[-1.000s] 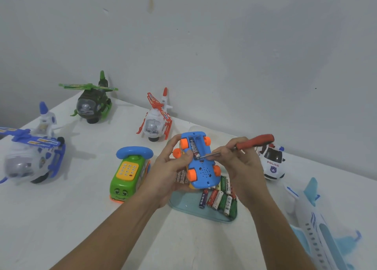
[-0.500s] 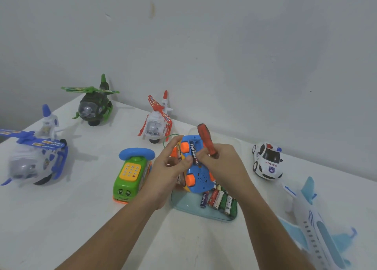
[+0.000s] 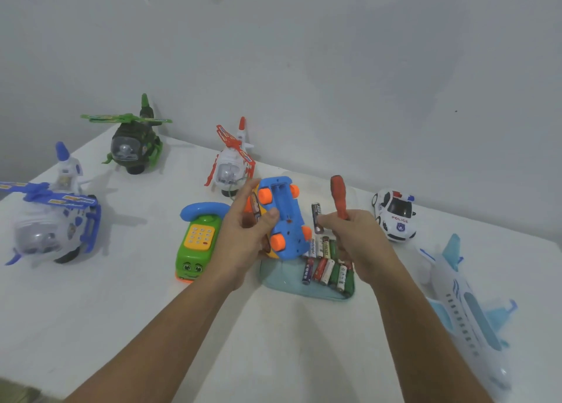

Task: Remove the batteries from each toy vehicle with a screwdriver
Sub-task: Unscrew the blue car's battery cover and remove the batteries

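The left hand [image 3: 249, 238] grips the blue toy car [image 3: 286, 220], which is turned belly-up and tilted. The thumb presses on the underside and the fingers curl round the body below. The right hand [image 3: 352, 238] is closed round two things. The red handle of the screwdriver [image 3: 339, 197] stands up out of the fist with its shaft hidden, and one battery [image 3: 316, 218] is pinched upright at the fingertips, just beside the car but apart from it. The car's open battery compartment [image 3: 278, 194] looks empty.

The step in hand appears to be dropping this battery with the others. To do it well, lower the right hand over the tray [image 3: 282, 284] and loosen only the pinching fingers, keeping the rest wrapped on the screwdriver. Lay the cell alongside the loose batteries [image 3: 327, 268] so it does not roll out. Keep the car steady in the left hand meanwhile. I cannot see the compartment cover or its screw.

The tray sits on the worktop [image 3: 121, 311] directly under both hands, about midway between the left and right edges. A green telephone toy [image 3: 197, 241] stands just left of it. A police car [image 3: 395, 217] sits near the far edge, and a white plane [image 3: 468, 308] lies by the right edge. A red-and-white helicopter [image 3: 231, 165] is along the far edge, a green helicopter [image 3: 133, 147] is towards the far left corner, and a blue helicopter [image 3: 51, 220] stands at the left edge.
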Demonstrator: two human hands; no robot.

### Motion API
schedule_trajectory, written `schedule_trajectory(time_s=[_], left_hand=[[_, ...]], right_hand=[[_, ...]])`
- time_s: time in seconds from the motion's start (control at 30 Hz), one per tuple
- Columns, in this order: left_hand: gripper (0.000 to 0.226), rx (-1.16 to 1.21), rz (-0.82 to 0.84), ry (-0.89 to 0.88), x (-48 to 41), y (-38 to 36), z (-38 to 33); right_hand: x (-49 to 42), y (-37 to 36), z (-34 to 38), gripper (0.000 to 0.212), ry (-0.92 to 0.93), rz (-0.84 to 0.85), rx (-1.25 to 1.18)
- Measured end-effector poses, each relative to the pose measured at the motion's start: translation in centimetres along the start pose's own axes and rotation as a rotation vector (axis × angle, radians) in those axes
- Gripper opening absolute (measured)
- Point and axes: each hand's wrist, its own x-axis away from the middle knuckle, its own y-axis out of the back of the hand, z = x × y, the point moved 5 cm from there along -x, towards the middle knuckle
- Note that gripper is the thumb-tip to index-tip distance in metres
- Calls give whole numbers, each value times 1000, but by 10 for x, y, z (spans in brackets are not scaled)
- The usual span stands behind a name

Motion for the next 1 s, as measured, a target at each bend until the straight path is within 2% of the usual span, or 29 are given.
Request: schedule_trajectory(time_s=[0.1,0.27,0.53,0.67,0.77,0.93,1.0], left_hand=[[47,-3,-24,-38,0,4,-3],[54,-32,-17,-69,-2,4,-6],[53,7,19,-87,-1,7,-9],[50,10,44,-79,1,6,-11],[42,-17,77,-95,3,3,-13],[45,-20,92,-66,4,-2,-10],[44,-21,87,-63,3,-2,-7]], right_hand=[[6,5,-19,16,-40,-87,196],[14,-19,-52,21,-132,-120,429],[22,-40,-50,14,-127,-247,659],[22,-42,-50,14,-117,-248,710],[19,-38,-52,19,-104,-239,659],[22,0,-48,16,-59,-318,575],[29,19,-52,17,-45,-371,652]])
